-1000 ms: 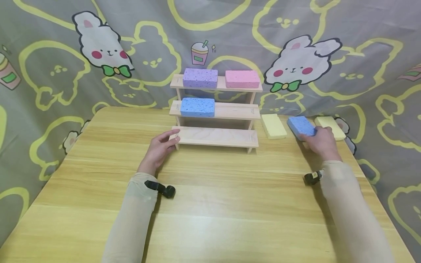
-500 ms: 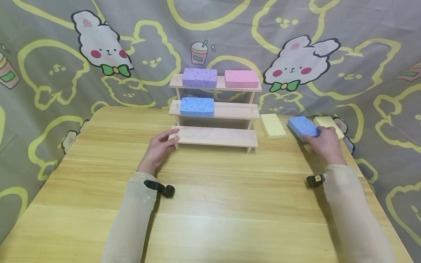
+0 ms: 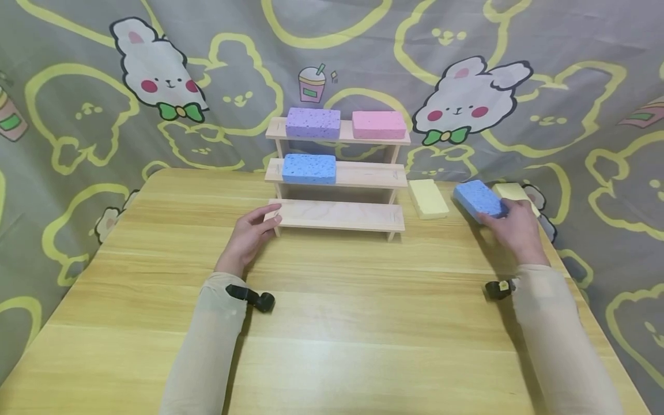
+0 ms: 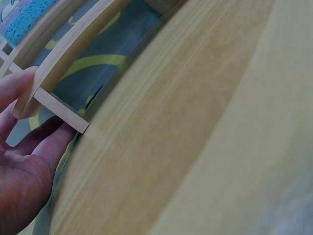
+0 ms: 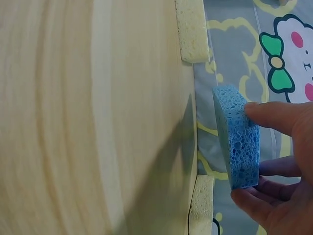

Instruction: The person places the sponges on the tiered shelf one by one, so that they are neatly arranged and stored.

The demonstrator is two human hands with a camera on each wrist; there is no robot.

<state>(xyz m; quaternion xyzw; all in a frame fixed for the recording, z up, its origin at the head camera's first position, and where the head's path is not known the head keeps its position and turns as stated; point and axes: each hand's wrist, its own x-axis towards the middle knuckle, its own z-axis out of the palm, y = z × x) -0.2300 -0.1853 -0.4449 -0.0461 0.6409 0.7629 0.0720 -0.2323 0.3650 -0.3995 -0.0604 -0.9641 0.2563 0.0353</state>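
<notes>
My right hand [image 3: 519, 230] pinches a blue sponge [image 3: 478, 199] by its near right end, thumb on one side and fingers on the other. In the right wrist view this sponge [image 5: 239, 142] is held off the tabletop. My left hand [image 3: 248, 239] grips the left end of the lowest tier of a wooden three-tier shelf [image 3: 337, 215]; the left wrist view shows the thumb over the board [image 4: 49, 68] and fingers beneath it. A purple sponge [image 3: 313, 123] and a pink sponge [image 3: 379, 124] lie on the top tier. Another blue sponge [image 3: 309, 169] lies on the middle tier's left half.
A yellow sponge [image 3: 428, 199] lies on the table right of the shelf. A second yellow sponge [image 3: 513, 192] lies farther right, partly hidden by my right hand. Behind the wooden table [image 3: 332, 311] hangs a grey patterned curtain [image 3: 353, 34].
The blue sponge in my right hand has risen slightly and shifted a little to the right relative to the shelf. My left hand keeps its place on the shelf.
</notes>
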